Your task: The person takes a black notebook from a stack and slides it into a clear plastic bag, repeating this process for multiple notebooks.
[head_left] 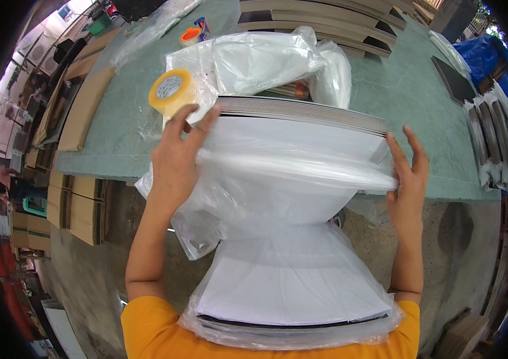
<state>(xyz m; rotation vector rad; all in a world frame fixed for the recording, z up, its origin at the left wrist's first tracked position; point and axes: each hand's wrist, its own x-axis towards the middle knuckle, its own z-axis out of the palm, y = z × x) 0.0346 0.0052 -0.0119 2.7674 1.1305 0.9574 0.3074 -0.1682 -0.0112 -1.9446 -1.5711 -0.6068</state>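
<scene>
A long stack of thin white boards [302, 133] with grey layered edges stretches from my body to the table, inside a clear plastic bag [290, 169] that is bunched across its middle. My left hand [181, 149] grips the stack's far left corner, its fingertips on the layered edge. At the far right corner, my right hand [408, 170] presses its fingers against the side, with the thumb by the bunched plastic and one finger raised. The near end, still covered by plastic, rests against my orange shirt. Just beyond my left fingers sits a roll of clear yellowish tape [183, 90].
A green table [110, 131] spreads ahead. Folded plastic bags [254, 60] lie beyond the stack, near an orange tape dispenser [191, 36]. Grey boards [320, 21] are piled at the back. Wrapped bundles [496, 140] stand at the right edge; cardboard [89, 107] lies left.
</scene>
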